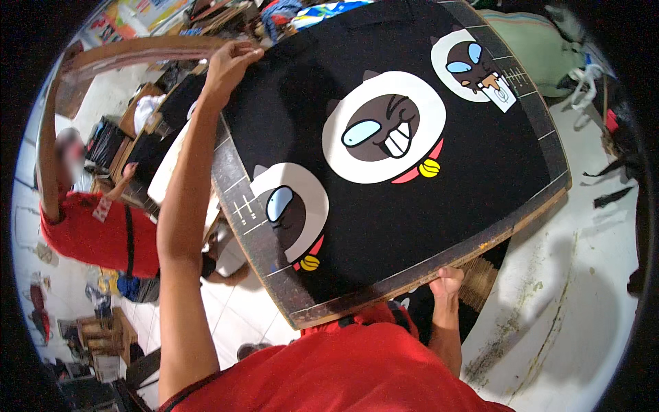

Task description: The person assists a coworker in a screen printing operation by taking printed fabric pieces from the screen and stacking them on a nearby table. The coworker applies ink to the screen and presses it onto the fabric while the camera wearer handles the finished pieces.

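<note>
A black fabric piece (467,185) is spread over a dark board (549,147) with white ruled marks along its sides. Three white-and-brown cartoon cat faces are printed on the fabric; the middle one (384,127) is the largest. At the far left edge, my left hand (230,65) is closed, its fingertips pinching the fabric's border. My right hand (447,280) makes a fist against the near wooden edge of the board, the fingers partly hidden beneath it. The board lies tilted across my view, its near corner close to my red shirt.
A curved-looking wooden frame (51,137) rises at the left, its end behind my left hand. Beyond it is a person in red (103,233). A long white table (535,309) runs along the right. Piled cloth (329,12) and a green sack (528,51) lie at the back.
</note>
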Demonstrator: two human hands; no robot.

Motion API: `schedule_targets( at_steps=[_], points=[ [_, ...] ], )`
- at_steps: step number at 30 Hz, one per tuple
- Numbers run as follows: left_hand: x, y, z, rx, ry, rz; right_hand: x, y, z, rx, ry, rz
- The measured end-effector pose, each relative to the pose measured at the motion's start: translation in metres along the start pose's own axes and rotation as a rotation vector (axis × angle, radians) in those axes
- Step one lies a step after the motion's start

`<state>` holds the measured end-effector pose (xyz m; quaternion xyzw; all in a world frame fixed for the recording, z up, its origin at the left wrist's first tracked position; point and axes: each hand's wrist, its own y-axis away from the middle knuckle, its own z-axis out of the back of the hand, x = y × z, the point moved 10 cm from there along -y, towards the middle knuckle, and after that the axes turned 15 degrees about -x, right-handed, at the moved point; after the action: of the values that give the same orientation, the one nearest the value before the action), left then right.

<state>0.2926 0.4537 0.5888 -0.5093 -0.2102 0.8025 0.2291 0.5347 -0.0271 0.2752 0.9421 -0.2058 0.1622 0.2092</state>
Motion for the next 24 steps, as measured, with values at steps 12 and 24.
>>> schedule_targets(
  at_steps=[12,24],
  points=[
    [-0.094,-0.114,-0.094,0.251,-0.155,-0.272,-0.003,-0.014,0.026,0.109,-0.030,0.391],
    [-0.109,-0.098,-0.098,0.263,-0.065,-0.203,-0.018,-0.011,0.044,-0.103,-0.059,0.307]
  ],
)
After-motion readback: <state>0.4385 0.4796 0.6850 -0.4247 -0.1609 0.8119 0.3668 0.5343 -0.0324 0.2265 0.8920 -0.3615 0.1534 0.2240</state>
